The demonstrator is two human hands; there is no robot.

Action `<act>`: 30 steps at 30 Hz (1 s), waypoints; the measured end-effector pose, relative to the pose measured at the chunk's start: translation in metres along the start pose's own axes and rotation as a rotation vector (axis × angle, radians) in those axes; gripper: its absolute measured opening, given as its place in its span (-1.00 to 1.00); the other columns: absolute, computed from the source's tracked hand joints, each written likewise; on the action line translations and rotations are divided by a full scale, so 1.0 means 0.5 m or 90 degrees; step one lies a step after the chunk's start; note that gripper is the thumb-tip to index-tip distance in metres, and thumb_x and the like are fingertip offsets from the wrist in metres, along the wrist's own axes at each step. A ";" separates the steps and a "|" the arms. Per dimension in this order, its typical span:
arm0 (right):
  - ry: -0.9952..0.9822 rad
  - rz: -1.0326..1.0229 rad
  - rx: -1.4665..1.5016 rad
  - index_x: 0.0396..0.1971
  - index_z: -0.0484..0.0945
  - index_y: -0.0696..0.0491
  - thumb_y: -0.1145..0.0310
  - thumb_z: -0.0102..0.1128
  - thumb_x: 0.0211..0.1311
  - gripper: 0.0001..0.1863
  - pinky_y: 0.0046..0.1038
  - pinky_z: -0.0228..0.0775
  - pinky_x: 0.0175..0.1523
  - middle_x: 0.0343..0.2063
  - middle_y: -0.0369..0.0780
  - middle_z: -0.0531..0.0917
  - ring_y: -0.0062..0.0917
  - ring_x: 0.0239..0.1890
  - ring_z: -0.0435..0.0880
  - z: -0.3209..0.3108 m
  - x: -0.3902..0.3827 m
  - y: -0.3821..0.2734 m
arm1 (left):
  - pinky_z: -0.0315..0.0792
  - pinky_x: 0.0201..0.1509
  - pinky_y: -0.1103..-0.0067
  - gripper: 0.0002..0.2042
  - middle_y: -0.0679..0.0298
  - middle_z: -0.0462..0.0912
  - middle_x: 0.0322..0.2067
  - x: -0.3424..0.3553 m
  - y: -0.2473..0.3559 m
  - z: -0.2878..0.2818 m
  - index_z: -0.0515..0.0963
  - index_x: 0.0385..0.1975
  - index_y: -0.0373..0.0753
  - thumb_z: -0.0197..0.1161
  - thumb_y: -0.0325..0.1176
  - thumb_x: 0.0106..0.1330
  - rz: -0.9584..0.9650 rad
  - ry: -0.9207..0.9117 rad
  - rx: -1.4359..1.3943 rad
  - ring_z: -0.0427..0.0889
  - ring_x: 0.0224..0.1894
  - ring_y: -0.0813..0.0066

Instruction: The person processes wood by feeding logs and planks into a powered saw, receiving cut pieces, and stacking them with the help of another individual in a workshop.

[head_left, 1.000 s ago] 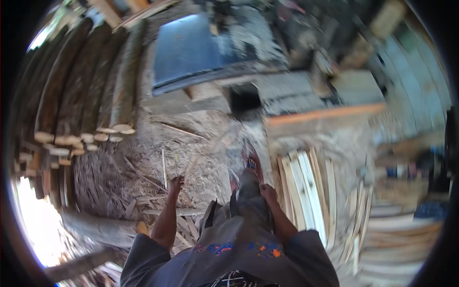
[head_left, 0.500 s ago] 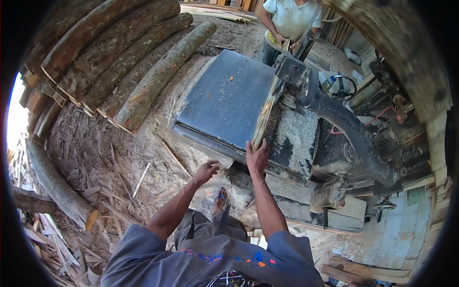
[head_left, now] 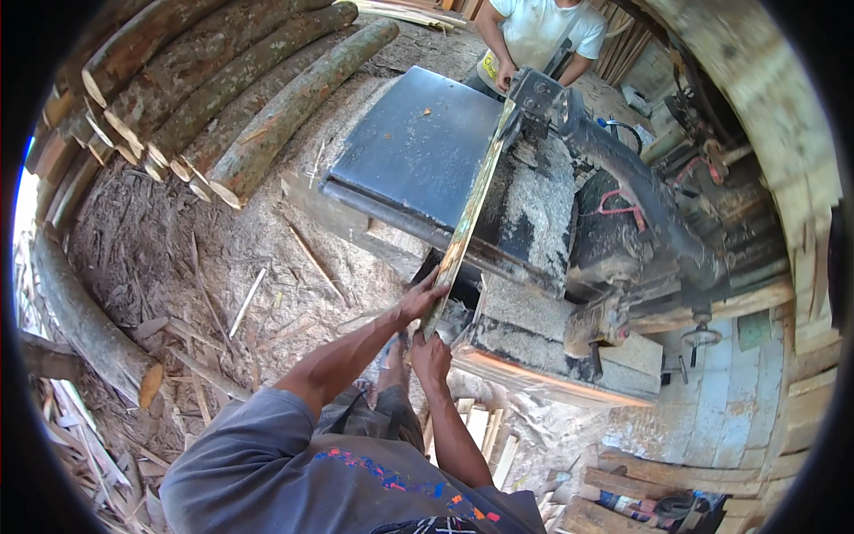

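Note:
A long narrow wooden strip (head_left: 472,214) slants from my body across the dark steel table (head_left: 409,147) of a saw to its blade guide (head_left: 538,93). My left hand (head_left: 420,301) is closed on the strip just off the table's near edge, and my right hand (head_left: 431,356) grips its near end below that. The strip's far end meets the guide, where the cut itself is hard to make out. Sawdust (head_left: 538,214) covers the dark surface right of the strip.
A co-worker in a white shirt (head_left: 543,22) stands across the machine, one hand (head_left: 505,76) by the guide. Stacked logs (head_left: 285,116) lie left, a curved log (head_left: 93,329) lower left. The machine's arm (head_left: 649,196) and a handwheel (head_left: 700,338) are right, wood scraps (head_left: 253,298) underfoot.
I turned from looking down at the floor to facing the saw table. Both hands took hold of the strip, which has moved toward me; my left hand came across onto it.

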State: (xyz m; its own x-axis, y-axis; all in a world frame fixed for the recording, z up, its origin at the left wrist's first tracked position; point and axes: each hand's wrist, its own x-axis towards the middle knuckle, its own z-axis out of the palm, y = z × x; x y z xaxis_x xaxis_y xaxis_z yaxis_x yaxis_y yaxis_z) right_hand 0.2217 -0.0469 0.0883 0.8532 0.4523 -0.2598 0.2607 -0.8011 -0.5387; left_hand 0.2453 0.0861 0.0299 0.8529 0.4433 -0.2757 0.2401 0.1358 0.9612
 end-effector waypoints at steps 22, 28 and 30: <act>0.045 -0.032 0.050 -0.42 0.59 0.17 -0.11 -0.14 0.26 -0.41 -0.06 0.44 -0.16 -0.48 0.16 0.59 0.08 -0.32 0.59 0.087 -0.892 0.208 | 0.41 -0.06 0.30 -0.11 0.03 0.48 -0.03 -0.873 -0.200 0.109 -0.19 0.38 0.11 0.19 0.14 0.14 -0.175 -0.012 -0.036 0.46 0.01 0.19; 0.194 0.168 0.427 -0.24 0.59 0.27 0.26 0.02 0.26 -0.65 -0.36 0.39 -0.34 -0.55 -0.10 0.65 -0.51 -0.47 0.56 0.080 -1.235 0.657 | 0.56 -0.18 0.29 -0.31 0.12 0.47 -0.04 -1.106 -0.264 0.305 0.05 0.25 -0.09 0.21 -0.13 0.14 -0.226 -0.191 -0.045 0.53 -0.05 0.19; 0.161 0.336 0.177 -0.23 0.59 0.25 0.11 0.07 0.25 -0.56 -0.32 0.43 -0.10 -0.37 -0.01 0.66 -0.28 -0.29 0.64 0.027 -1.385 0.788 | 0.61 -0.25 0.30 -0.42 0.19 0.48 -0.05 -1.198 -0.269 0.373 0.13 0.19 -0.14 0.17 -0.25 0.17 -0.272 -0.301 -0.056 0.58 -0.10 0.22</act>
State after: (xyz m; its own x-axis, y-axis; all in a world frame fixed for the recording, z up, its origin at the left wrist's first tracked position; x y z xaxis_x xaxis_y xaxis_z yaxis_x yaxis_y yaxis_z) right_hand -0.2725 -0.6706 0.0453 0.9237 -0.1078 -0.3675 -0.3203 -0.7437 -0.5868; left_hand -0.2116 -0.3630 0.0676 0.8071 -0.1012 -0.5817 0.5827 0.2949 0.7573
